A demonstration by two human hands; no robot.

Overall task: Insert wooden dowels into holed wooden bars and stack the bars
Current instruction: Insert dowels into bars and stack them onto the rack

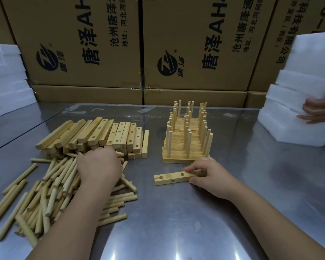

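1. The left hand [99, 166] lies palm down, fingers curled, on the loose heap of pale round wooden dowels [51, 192]; whether it has a dowel pinched I cannot tell.
2. The right hand [208, 174] pins a single pale rectangular wooden bar with holes [174, 177] flat on the table, thumb on its near side and fingertips over its right end.
3. The surface is a shiny steel table [176, 222]; just behind the single bar stands a stack of finished bars with upright dowels [187, 139].
4. Left of that stack is a pile of unfilled holed bars [109, 134].
5. Behind stand brown printed cardboard boxes [193, 44], with white foam blocks [296, 109] at right, touched by another person's hand [319, 109].
6. Three holes show on the single bar's top; the dowels are too many to count.
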